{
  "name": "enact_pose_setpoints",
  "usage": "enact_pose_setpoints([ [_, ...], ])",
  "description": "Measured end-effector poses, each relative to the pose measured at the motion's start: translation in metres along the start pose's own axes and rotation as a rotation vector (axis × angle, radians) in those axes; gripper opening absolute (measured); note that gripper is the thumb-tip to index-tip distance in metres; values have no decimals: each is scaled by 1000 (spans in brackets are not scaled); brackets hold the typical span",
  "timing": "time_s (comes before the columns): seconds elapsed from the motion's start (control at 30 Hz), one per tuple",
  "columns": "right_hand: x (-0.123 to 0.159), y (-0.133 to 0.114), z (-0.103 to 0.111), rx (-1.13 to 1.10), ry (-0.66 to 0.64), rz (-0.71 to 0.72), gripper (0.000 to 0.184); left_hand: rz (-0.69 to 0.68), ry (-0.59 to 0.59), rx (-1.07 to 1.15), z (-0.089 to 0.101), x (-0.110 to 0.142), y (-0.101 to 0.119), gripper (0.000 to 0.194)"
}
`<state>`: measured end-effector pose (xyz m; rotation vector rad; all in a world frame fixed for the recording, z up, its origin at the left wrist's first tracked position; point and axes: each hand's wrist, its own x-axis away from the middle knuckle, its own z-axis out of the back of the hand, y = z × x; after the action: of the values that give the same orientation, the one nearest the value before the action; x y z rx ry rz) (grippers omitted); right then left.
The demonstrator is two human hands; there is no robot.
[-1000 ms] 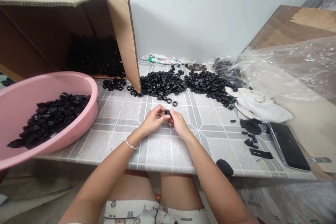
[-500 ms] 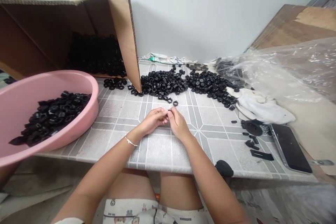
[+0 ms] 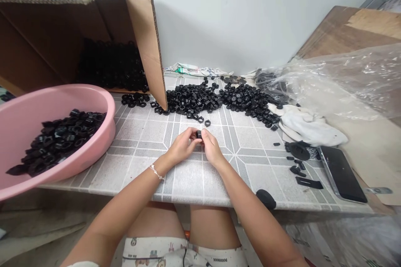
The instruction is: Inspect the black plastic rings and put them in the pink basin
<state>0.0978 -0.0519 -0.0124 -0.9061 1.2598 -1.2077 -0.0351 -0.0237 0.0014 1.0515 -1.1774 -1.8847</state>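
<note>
Both hands were together above the table, the left hand [image 3: 183, 147] and right hand [image 3: 213, 149] meeting at the fingertips. They pinched a small black hex part [image 3: 199, 134] between them, and it sat right in the gap with only a bit showing, the fingers covering the rest. The hands were held just over the tiled table top [image 3: 140, 133], not resting on the tiles at the fingertips. A thin chain bracelet [image 3: 156, 172] was on the left wrist.

Just ahead of the hands lay a few loose hex parts [image 3: 206, 123], close but not touching. Behind those, two big heaps of black hex parts [image 3: 191, 99] spread across the table, and a smaller clump [image 3: 133, 100] sat by the flap of a cardboard box [image 3: 145, 41], which had more black parts inside. To the left, a pink plastic basin [image 3: 109, 125] held a pile of the same black parts [image 3: 59, 142]. To the right were a crumpled white cloth [image 3: 310, 131], a clear plastic sheet [image 3: 344, 79], flat black pieces [image 3: 308, 182], a round black piece [image 3: 297, 151] and a dark phone [image 3: 340, 174]. A rounded black object [image 3: 265, 198] sat at the front table edge.
</note>
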Motion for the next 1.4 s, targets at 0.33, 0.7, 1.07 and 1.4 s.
enact_pose_setpoints([
  [0.33, -2, 6, 0, 66, -35, 46, 42, -169, 558, 773, 93, -18, 38, 18],
  [0.7, -2, 9, -10, 304, -56, 159, 33, -283, 696, 773, 139, -5, 40, 19],
  [1.07, -17, 25, 12, 589, 287, 262, 31, -157, -86, -257, -2, -13, -11, 37],
  [1.4, -19, 23, 14, 350, 230, 3, 18, -206, -97, -421, 5, -5, -14, 40],
])
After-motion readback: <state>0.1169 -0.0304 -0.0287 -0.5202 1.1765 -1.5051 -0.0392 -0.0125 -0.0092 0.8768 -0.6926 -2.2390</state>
